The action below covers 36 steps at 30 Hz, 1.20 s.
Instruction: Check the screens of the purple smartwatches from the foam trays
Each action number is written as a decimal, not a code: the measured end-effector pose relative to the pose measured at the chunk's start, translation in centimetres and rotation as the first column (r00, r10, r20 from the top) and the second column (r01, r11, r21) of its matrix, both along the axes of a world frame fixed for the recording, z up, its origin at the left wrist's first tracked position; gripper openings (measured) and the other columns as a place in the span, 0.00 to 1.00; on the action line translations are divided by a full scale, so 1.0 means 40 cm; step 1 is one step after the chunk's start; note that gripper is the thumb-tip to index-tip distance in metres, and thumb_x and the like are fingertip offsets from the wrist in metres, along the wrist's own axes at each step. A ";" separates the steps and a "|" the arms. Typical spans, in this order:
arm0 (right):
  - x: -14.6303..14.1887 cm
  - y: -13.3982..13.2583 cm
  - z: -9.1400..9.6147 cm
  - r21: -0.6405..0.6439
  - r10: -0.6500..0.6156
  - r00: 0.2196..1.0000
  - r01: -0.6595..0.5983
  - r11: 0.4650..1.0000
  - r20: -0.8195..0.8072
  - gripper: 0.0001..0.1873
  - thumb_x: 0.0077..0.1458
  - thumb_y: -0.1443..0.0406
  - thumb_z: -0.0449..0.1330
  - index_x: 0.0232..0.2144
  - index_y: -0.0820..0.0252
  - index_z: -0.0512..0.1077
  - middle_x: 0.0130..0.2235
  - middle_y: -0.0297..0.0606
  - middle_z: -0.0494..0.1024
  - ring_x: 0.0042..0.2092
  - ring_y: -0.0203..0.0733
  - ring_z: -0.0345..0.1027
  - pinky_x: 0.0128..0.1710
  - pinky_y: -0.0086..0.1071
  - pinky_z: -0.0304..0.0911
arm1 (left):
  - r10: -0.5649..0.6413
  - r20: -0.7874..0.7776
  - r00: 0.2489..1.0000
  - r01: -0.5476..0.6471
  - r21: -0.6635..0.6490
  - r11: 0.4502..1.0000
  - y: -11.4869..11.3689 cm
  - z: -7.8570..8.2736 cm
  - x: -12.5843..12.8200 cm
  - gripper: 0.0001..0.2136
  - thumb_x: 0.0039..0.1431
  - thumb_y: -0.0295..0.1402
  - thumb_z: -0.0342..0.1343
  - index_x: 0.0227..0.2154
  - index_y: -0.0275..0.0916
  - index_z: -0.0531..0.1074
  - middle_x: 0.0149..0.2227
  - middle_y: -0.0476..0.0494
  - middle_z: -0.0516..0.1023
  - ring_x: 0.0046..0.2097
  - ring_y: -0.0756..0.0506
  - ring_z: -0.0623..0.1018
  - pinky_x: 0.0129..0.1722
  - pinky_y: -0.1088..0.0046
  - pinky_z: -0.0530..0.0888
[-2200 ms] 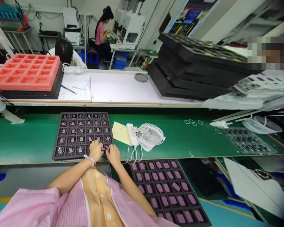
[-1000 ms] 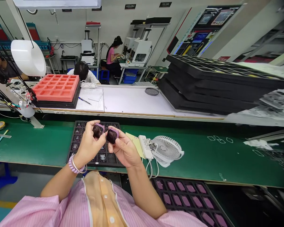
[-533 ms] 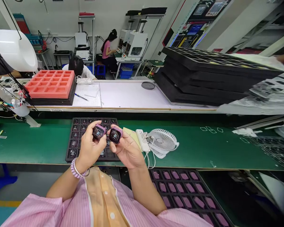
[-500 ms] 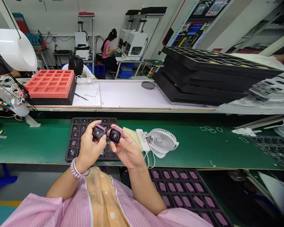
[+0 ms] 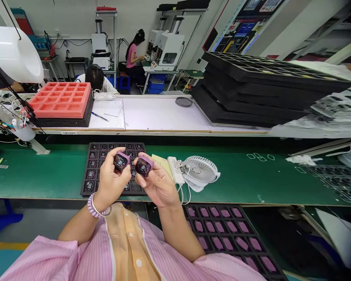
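Note:
My left hand (image 5: 112, 181) is closed around a small purple device with a dark screen (image 5: 120, 161), held up in front of me. My right hand (image 5: 158, 185) grips a second purple device (image 5: 143, 166) beside it, screens facing me and almost touching. Below them on the green belt lies a black foam tray (image 5: 90, 187) with several of the same devices in its pockets. A second black tray (image 5: 251, 257) with purple pieces sits lower, at my right knee.
A small white fan (image 5: 200, 171), a white power strip (image 5: 174, 173) and a yellow note (image 5: 161, 164) lie right of the tray. Behind the belt are a white table (image 5: 160, 115), an orange tray (image 5: 60, 99), stacked black trays (image 5: 251, 91) and a lamp (image 5: 13, 52). Other people work at the back.
Both hands lifted a device each from the tray's front row and raised them. Over the last second the devices were turned so the screens face me; the view dipped slightly.

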State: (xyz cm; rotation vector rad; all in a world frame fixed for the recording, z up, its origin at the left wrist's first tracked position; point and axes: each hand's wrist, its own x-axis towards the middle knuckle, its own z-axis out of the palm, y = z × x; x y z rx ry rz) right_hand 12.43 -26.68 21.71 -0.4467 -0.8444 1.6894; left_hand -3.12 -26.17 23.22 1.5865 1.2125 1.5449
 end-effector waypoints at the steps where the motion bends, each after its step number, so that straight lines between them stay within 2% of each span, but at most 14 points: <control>1: 0.000 0.000 0.000 0.004 0.003 1.000 -0.003 1.000 0.003 0.23 0.54 0.55 0.77 0.52 0.46 0.82 0.48 0.38 0.81 0.28 0.31 0.62 0.30 0.29 0.62 | 0.002 0.014 1.000 -0.002 0.002 1.000 0.000 0.001 0.000 0.18 0.57 0.31 0.59 0.51 0.39 0.72 0.34 0.51 0.74 0.29 0.52 0.71 0.30 0.78 0.71; 6: 0.001 0.003 -0.001 -0.003 -0.012 1.000 0.012 1.000 0.021 0.25 0.53 0.54 0.77 0.52 0.47 0.81 0.48 0.40 0.80 0.27 0.32 0.61 0.29 0.31 0.63 | -0.003 0.068 0.998 0.002 0.012 1.000 0.000 0.006 0.000 0.18 0.57 0.31 0.60 0.52 0.39 0.71 0.35 0.51 0.74 0.29 0.53 0.71 0.29 0.80 0.71; 18: 0.009 0.008 0.006 -0.004 -0.026 0.999 0.026 1.000 0.026 0.26 0.53 0.53 0.78 0.52 0.47 0.80 0.48 0.40 0.80 0.27 0.33 0.59 0.30 0.32 0.61 | -0.009 0.054 0.999 0.007 0.033 0.999 0.007 0.012 0.006 0.18 0.57 0.30 0.60 0.52 0.40 0.72 0.38 0.48 0.76 0.31 0.52 0.73 0.31 0.79 0.72; 25: 0.011 0.009 0.005 0.031 -0.034 0.996 0.031 0.999 0.084 0.28 0.53 0.50 0.77 0.54 0.49 0.78 0.48 0.42 0.79 0.27 0.34 0.58 0.30 0.34 0.61 | 0.007 -0.014 1.000 -0.006 0.047 0.999 0.006 0.014 0.003 0.18 0.58 0.31 0.60 0.52 0.40 0.72 0.36 0.49 0.76 0.31 0.52 0.73 0.32 0.78 0.72; 33: 0.011 0.006 0.015 0.026 -0.026 0.997 0.024 0.999 0.071 0.26 0.53 0.52 0.77 0.52 0.47 0.80 0.47 0.41 0.80 0.27 0.34 0.59 0.29 0.33 0.61 | -0.011 0.024 1.000 0.010 0.031 0.999 0.005 0.017 0.005 0.19 0.57 0.32 0.60 0.52 0.39 0.71 0.39 0.47 0.77 0.33 0.51 0.75 0.32 0.77 0.73; 36: 0.011 0.006 0.013 0.015 -0.041 0.997 0.040 0.999 0.069 0.27 0.51 0.52 0.78 0.52 0.48 0.80 0.47 0.41 0.80 0.27 0.34 0.59 0.29 0.34 0.61 | -0.006 0.011 1.000 0.005 0.026 1.000 0.008 0.012 0.006 0.19 0.57 0.32 0.60 0.52 0.39 0.72 0.37 0.48 0.76 0.31 0.52 0.74 0.32 0.77 0.72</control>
